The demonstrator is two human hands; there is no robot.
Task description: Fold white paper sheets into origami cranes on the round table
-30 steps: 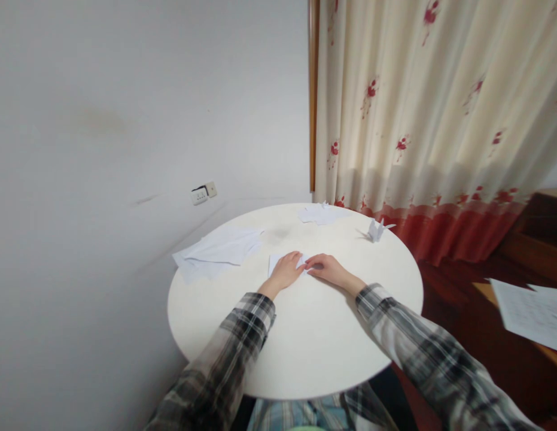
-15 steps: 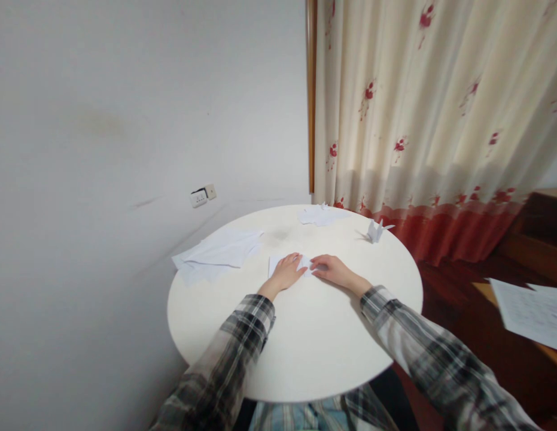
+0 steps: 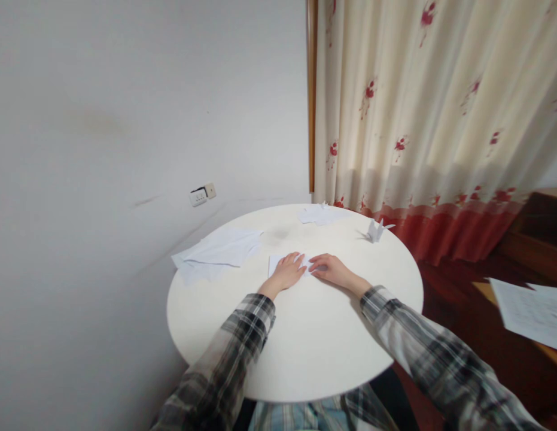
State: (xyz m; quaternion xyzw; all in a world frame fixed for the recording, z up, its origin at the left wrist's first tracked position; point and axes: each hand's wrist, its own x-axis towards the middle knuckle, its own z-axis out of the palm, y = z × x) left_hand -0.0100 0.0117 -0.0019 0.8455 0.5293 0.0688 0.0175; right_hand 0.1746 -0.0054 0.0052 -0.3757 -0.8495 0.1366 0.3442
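Observation:
A small white sheet of folded paper (image 3: 273,263) lies on the white round table (image 3: 305,341) in front of me. Spread flat across its middle is my left hand (image 3: 287,272), fingers stretched out and pressing it down. My right hand (image 3: 332,269) is at the paper's right end, its thumb and curled fingertips closed on the edge there. Both hands partly cover the paper, so its exact folds are hidden.
Loose white sheets (image 3: 219,248) lie at the table's left. More paper (image 3: 316,214) sits at the far edge, and a folded paper crane (image 3: 376,231) stands at the far right. Written pages (image 3: 529,311) lie lower right, beyond the table. A wall and a curtain (image 3: 395,108) stand behind.
My right fingertips have shifted very slightly left along the paper's end. My left hand stays flat on the paper, and everything else is in place.

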